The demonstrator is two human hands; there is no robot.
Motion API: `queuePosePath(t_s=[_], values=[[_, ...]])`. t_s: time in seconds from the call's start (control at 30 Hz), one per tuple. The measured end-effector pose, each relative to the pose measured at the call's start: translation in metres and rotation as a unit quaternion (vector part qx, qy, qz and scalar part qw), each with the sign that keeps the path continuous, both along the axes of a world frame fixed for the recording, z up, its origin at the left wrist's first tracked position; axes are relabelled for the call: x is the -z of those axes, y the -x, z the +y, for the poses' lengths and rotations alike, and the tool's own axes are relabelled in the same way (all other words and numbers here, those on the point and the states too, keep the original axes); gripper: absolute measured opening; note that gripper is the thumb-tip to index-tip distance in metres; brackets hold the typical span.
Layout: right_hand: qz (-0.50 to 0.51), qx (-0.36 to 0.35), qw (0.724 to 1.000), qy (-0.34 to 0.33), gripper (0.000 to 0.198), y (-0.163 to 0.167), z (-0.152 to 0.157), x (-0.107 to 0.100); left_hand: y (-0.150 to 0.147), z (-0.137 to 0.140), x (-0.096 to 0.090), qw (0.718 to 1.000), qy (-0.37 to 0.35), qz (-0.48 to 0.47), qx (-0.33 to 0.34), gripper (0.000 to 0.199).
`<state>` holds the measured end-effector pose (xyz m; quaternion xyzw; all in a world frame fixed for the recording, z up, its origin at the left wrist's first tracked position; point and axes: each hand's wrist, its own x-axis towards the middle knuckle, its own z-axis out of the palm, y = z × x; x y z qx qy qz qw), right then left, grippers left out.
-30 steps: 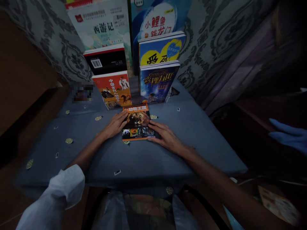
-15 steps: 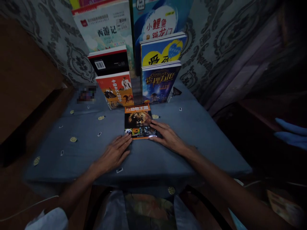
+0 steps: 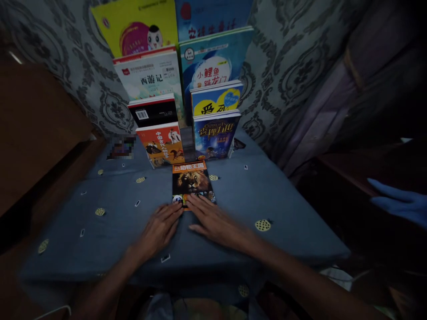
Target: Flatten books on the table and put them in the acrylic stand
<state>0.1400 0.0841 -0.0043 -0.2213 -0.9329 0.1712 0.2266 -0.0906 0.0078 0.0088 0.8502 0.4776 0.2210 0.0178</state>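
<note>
A small book (image 3: 191, 181) with a lion on its cover lies flat on the blue tablecloth (image 3: 113, 249). My left hand (image 3: 163, 224) rests at its near left corner, fingertips touching the cover's edge, fingers stretched out. Across the lower part of the cover lie the outstretched fingers of my right hand (image 3: 211, 220), hiding some of the small pictures there. Neither hand grips anything. Just beyond the lion book stand an orange-red book (image 3: 162, 144) on the left and a dark blue book (image 3: 215, 138) on the right.
Behind them more books rise in two columns, among them a black book (image 3: 156, 113), a teal book (image 3: 210, 62) and a yellow-green book (image 3: 140, 26). Patterned wallpaper (image 3: 283, 58) backs the table. At far right a blue object (image 3: 396, 200) shows beside the table.
My right hand has moved left from the book's right edge onto its lower cover. My left hand stays at the near left corner. The view has tilted up, showing more upper books.
</note>
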Motion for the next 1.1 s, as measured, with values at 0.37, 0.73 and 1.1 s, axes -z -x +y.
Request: queuePosePath(t_s=[0.37, 0.73, 1.1], values=[[0.015, 0.155, 0.988, 0.022, 0.050, -0.008, 0.072, 0.012, 0.001, 0.062, 0.001, 0.993, -0.004, -0.001, -0.116, 0.034], [0.068, 0.220, 0.973, 0.013, 0.038, 0.014, 0.081, 0.019, 0.002, 0.129, 0.020, 0.960, 0.017, -0.188, -0.205, 0.031], [0.192, 0.223, 0.954, 0.051, 0.047, 0.012, 0.080, 0.027, -0.005, 0.128, 0.016, 0.651, 0.270, -0.702, -0.103, 0.052]])
